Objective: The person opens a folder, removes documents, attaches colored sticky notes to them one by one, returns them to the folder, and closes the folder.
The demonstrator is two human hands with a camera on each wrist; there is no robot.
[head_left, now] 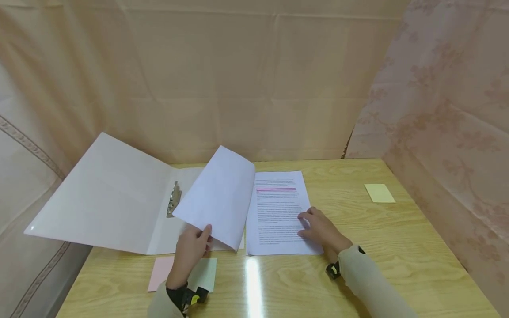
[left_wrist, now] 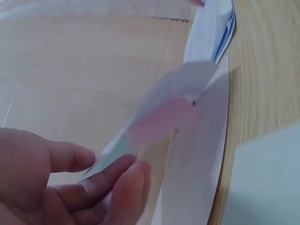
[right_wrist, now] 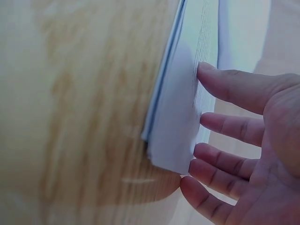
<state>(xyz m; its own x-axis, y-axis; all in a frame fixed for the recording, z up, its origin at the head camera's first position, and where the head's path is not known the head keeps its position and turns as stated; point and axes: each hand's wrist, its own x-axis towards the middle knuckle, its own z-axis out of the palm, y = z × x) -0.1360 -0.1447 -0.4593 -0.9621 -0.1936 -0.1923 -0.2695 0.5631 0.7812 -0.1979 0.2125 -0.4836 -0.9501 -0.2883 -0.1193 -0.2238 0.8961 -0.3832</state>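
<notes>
Above the left hand [head_left: 191, 248] curves a pinched sheet [head_left: 220, 198].

Bare tabletop [head_left: 338, 190] is leaving a way between the printed pages [head_left: 278, 216] and the yellow sticky note [head_left: 379, 193], and another along the front between the green sticky note [head_left: 207, 273] and right sleeve [head_left: 370, 282]. The lifted sheet [head_left: 220, 194] is standing between the metal clip [head_left: 173, 201] and printed pages; the open folder cover [head_left: 103, 198] is obstructing the left.

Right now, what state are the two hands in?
Left hand: closed, pinching the lifted sheet.
Right hand: open, touching the printed pages.
</notes>
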